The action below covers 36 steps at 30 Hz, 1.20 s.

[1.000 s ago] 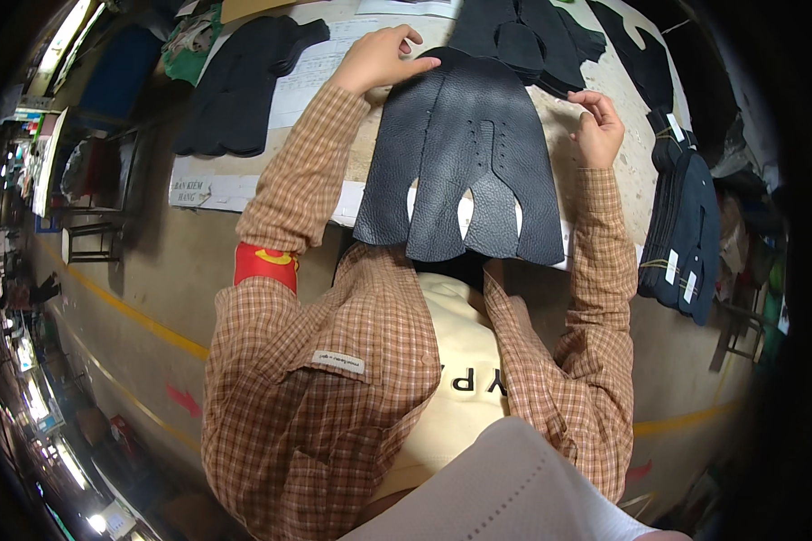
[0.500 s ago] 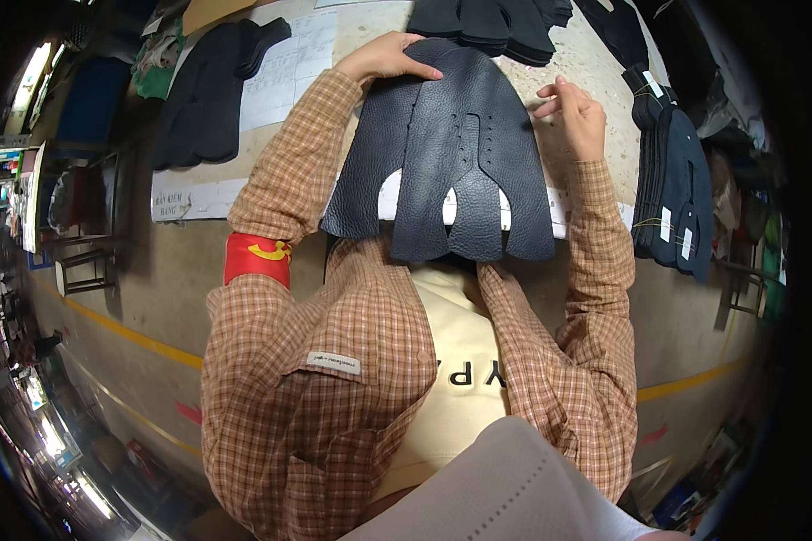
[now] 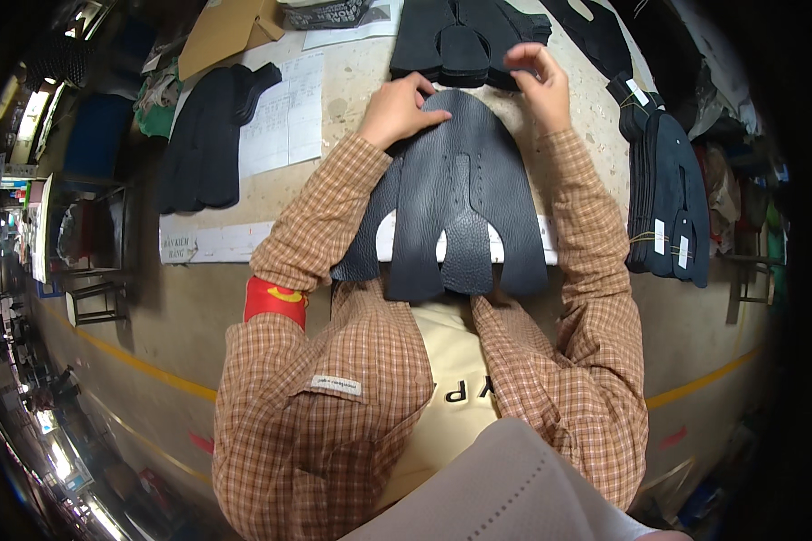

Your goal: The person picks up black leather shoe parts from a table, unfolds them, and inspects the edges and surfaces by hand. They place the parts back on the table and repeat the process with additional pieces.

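Left fingers holding leather, right fingers near stack

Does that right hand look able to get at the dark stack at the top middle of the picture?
Probably yes: the right hand is at the lower right of the dark stack, with nothing visible blocking it. Whether they already touch, I cannot tell.

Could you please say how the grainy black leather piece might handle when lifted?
The black leather piece will probably flop somewhat, with its long, separate lobes. Its thin-looking edges suggest little weight for its breadth, and the grainy surface may resist slipping.
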Each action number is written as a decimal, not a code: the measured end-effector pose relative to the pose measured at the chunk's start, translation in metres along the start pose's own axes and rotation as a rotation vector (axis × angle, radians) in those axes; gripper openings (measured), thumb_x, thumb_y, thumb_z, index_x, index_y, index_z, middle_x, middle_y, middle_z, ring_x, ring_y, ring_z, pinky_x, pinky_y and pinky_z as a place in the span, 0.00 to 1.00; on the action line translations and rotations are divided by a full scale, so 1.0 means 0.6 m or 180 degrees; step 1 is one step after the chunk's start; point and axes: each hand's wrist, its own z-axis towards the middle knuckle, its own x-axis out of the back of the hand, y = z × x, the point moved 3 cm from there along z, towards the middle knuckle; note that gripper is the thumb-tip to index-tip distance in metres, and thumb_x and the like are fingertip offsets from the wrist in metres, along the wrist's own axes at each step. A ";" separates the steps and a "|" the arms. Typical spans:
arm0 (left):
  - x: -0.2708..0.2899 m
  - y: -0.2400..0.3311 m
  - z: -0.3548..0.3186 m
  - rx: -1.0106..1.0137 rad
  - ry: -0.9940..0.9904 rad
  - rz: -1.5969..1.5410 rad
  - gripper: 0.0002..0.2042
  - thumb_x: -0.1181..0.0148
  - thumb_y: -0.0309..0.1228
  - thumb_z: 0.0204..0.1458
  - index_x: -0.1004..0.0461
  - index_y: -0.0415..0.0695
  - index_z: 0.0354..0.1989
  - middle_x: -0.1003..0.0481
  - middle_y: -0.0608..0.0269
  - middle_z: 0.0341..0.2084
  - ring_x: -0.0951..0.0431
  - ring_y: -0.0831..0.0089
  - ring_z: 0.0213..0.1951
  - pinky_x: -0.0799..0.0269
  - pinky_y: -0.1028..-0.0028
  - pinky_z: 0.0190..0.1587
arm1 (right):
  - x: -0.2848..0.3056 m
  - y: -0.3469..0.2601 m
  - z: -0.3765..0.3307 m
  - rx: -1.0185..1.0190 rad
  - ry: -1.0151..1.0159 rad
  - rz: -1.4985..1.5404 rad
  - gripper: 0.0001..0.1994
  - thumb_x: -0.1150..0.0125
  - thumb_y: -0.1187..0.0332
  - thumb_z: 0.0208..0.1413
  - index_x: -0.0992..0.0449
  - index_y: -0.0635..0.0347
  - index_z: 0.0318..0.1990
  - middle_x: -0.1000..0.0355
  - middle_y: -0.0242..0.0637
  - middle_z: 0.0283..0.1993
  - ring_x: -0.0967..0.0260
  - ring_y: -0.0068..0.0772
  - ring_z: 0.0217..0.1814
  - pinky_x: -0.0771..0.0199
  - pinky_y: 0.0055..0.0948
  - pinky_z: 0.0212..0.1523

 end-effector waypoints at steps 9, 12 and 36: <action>-0.032 0.019 -0.012 0.0837 -0.1076 -0.3770 0.15 0.46 0.35 0.57 0.27 0.36 0.48 0.24 0.67 0.38 0.25 0.82 0.38 0.31 0.84 0.41 | 0.019 0.012 -0.023 -0.0780 -0.0224 0.1233 0.14 0.66 0.90 0.34 0.39 0.58 0.20 0.40 0.28 0.17 0.46 0.16 0.15 0.52 0.16 0.11; -0.034 0.018 -0.016 0.1074 -0.1012 -0.4089 0.13 0.47 0.33 0.58 0.27 0.37 0.46 0.24 0.64 0.39 0.24 0.80 0.39 0.29 0.83 0.42 | 0.012 0.006 -0.028 -0.1013 -0.0256 0.1535 0.14 0.67 0.90 0.32 0.39 0.57 0.20 0.40 0.29 0.18 0.49 0.16 0.14 0.55 0.15 0.11; 0.020 0.079 -0.053 0.0790 -0.0288 -0.4696 0.15 0.52 0.37 0.61 0.23 0.39 0.38 0.23 0.69 0.34 0.27 0.85 0.36 0.34 0.83 0.42 | -0.062 -0.050 -0.080 -0.1347 -0.0860 0.1779 0.13 0.46 0.64 0.61 0.23 0.66 0.39 0.25 0.29 0.34 0.31 0.13 0.33 0.31 0.14 0.36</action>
